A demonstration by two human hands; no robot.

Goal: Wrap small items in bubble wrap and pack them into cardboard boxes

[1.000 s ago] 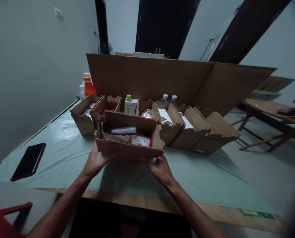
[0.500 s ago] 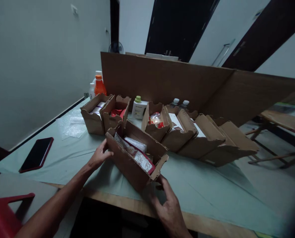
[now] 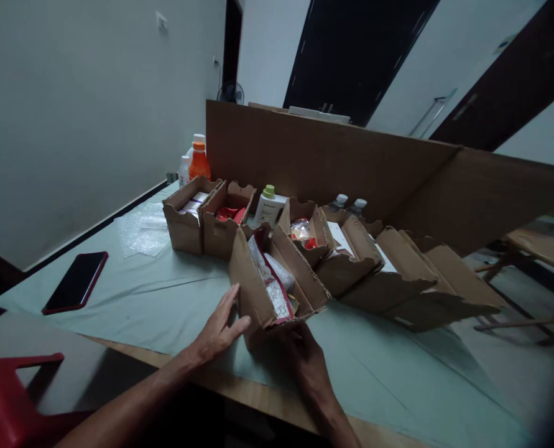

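Observation:
An open cardboard tray box (image 3: 251,283) with plastic packets and a red-edged sachet inside stands end-on to me, between two other boxes in a row. My left hand (image 3: 218,330) rests flat against its left wall, fingers stretched out. My right hand (image 3: 304,361) is at the box's near end, low down, pressed against the cardboard; its fingers are in shadow and partly hidden.
A row of similar cardboard boxes (image 3: 351,261) runs across the green-covered table (image 3: 155,298). A tall cardboard sheet (image 3: 342,162) stands behind. Bottles (image 3: 199,163) sit at the back left, a dark phone (image 3: 76,281) lies at left, and a red chair (image 3: 10,392) is at bottom left.
The box has been turned from sideways to end-on and pushed toward the gap in the row. My left hand moved from its far corner to its left wall.

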